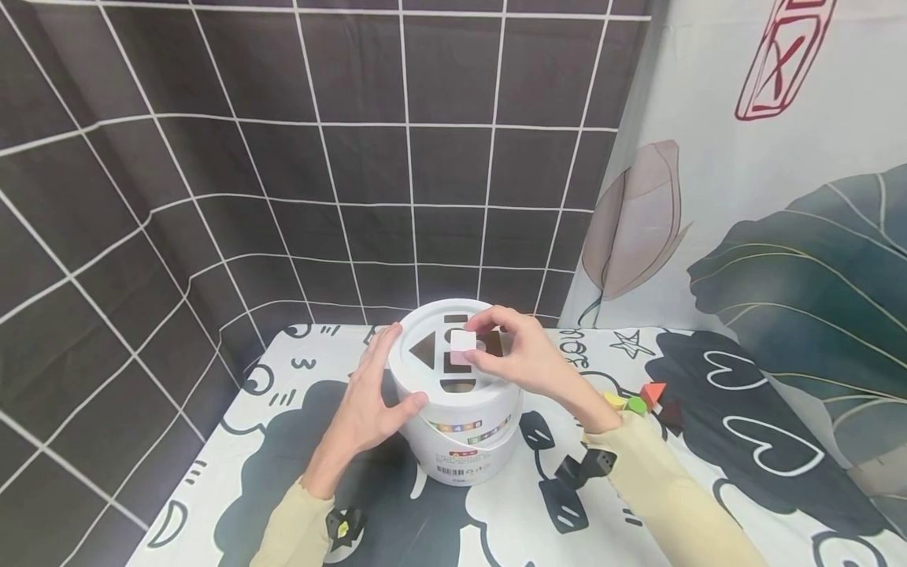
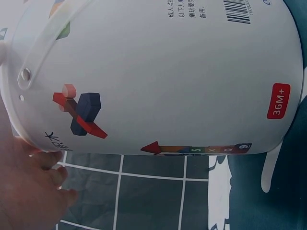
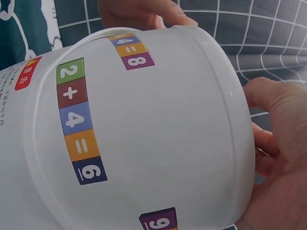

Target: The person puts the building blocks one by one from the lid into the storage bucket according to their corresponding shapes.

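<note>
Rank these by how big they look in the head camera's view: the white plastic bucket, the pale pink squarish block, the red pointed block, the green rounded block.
1. White plastic bucket
2. Pale pink block
3. Red block and green block: too alike to rank.

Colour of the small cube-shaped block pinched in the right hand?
Small block: pale pink front, near-white top; best in the head view.

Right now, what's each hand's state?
Left hand: open, touching the white bucket.
Right hand: closed, pinching a small pale pink block over the lid.
</note>
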Available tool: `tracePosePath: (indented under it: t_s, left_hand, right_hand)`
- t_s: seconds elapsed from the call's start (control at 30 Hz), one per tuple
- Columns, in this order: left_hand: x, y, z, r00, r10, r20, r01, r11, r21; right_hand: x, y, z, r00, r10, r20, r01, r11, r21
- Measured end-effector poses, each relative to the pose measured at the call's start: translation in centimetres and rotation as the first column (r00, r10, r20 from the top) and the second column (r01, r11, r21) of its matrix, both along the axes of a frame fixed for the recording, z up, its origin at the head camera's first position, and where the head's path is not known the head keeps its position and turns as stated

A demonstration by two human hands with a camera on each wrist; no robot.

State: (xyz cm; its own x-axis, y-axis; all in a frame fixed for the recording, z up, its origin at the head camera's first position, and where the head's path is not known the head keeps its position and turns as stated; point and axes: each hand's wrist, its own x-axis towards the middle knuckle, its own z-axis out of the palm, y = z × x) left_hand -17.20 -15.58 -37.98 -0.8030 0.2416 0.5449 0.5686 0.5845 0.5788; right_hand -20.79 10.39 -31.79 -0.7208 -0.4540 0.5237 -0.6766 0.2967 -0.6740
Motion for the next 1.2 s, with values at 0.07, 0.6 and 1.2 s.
tracePosePath:
  t_s: [0.07,0.6,1.2]
  left_hand:
    - [0.1,0.0,0.1,1.0,0.004,0.007,-0.004,1.0,-0.003]
    - [0.2,0.0,0.2,1.0,0.017,0.022,-0.016,1.0,-0.011]
    - [0.0,0.0,-0.1,1.0,0.006,-0.015,-0.006,1.0,0.005]
  right_hand:
    - [-0.1,-0.1,0.1,1.0,0.006,-0.002,-0.006,1.0,0.0]
    - [0.1,-0.7,0.3,0.999,0.021,-0.046,-0.015,0.992,0.122]
    - [0.2,5.2,0.3,0.986,-0.167,-0.008,0.167,0.986,0.013]
